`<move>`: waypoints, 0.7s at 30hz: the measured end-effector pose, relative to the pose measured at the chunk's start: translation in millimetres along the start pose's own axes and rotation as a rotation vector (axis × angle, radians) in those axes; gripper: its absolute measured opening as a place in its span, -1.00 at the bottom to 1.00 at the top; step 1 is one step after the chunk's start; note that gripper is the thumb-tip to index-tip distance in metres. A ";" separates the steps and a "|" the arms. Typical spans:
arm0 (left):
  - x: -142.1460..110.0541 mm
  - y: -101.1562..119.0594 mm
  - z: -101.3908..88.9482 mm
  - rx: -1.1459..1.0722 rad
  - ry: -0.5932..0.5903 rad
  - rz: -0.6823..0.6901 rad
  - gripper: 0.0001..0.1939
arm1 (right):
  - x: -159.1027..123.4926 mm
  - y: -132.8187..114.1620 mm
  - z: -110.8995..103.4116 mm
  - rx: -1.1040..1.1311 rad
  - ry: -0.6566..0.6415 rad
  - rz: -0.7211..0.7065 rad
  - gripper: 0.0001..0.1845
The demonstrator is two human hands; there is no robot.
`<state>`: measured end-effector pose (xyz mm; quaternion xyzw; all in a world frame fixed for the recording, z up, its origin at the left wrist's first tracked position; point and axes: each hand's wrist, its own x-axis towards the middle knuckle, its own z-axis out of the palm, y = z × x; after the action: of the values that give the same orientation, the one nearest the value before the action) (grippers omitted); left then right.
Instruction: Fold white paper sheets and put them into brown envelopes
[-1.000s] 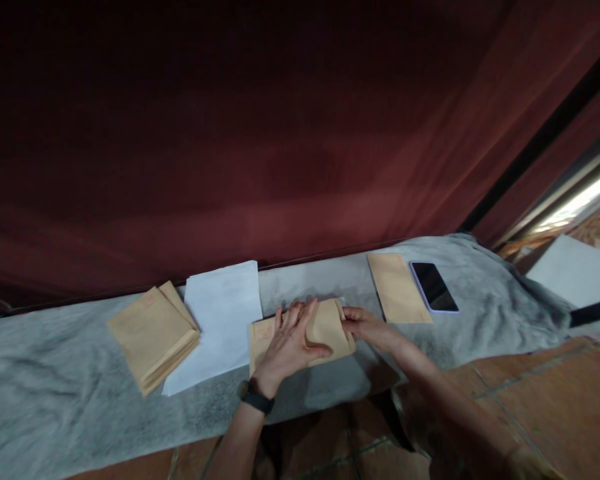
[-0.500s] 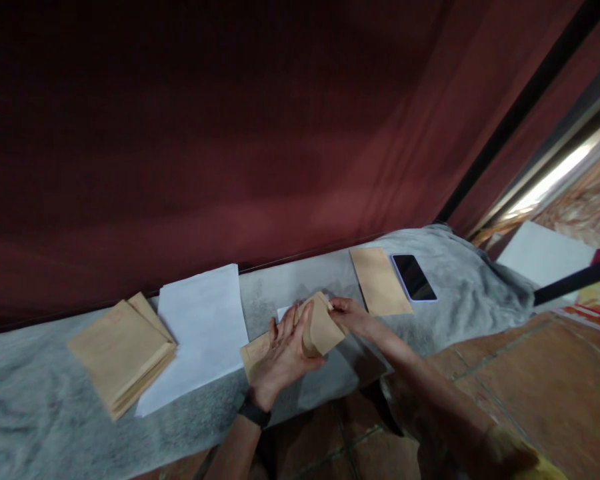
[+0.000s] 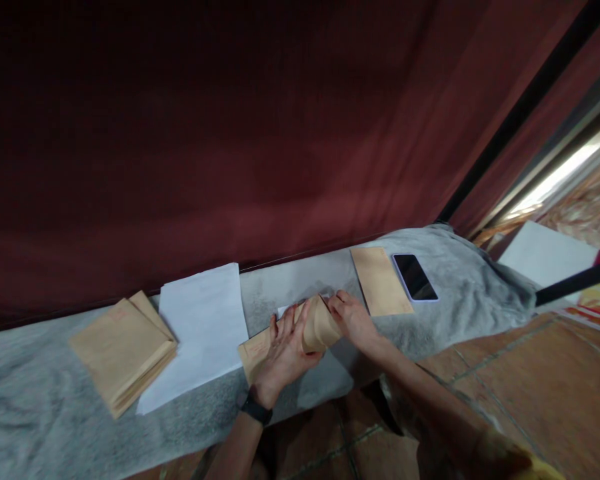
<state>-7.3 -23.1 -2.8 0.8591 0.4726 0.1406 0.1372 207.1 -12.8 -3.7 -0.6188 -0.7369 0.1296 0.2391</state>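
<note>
A brown paper envelope [image 3: 319,328] lies on the grey cloth in front of me, its right part bulging up in a curve. My left hand [image 3: 287,353] grips it from above, fingers over the far edge and thumb on the near side; a dark watch is on that wrist. At the envelope's right end, my right hand [image 3: 351,319] pinches the edge with bent fingers, and its fingertips are partly hidden. A sliver of white paper [image 3: 281,311] shows behind the left fingers; whether it sits inside the envelope I cannot tell.
Left of my hands are a stack of white paper [image 3: 203,333] and a pile of brown envelopes [image 3: 123,350]. On the right lie one more envelope [image 3: 381,281] and a phone [image 3: 415,277]. Behind the grey cloth [image 3: 40,400] hangs a dark red curtain [image 3: 280,167].
My right hand has shifted from reaching at the envelope's open end to pinching its edge from above. The envelope has tilted and its right part curves more. The camera view has turned right.
</note>
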 end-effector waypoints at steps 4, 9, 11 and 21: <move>-0.6 0.0 0.3 -0.002 0.006 -0.002 0.15 | 0.7 1.1 -0.1 0.002 -0.055 -0.005 -0.74; -0.8 -2.6 3.2 0.003 0.012 0.014 0.16 | 2.0 6.2 1.2 0.351 -0.055 0.106 -0.67; -0.6 -3.2 4.2 0.007 0.013 0.018 0.16 | 3.2 8.5 0.2 0.486 -0.120 0.165 -0.67; -1.1 2.1 -2.0 0.040 0.004 0.069 0.11 | 9.8 3.2 1.0 0.931 -0.345 0.266 -0.67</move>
<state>-7.0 -24.9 -0.3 0.8773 0.4455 0.1373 0.1140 208.2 -2.5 -4.3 -0.5047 -0.5450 0.5734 0.3456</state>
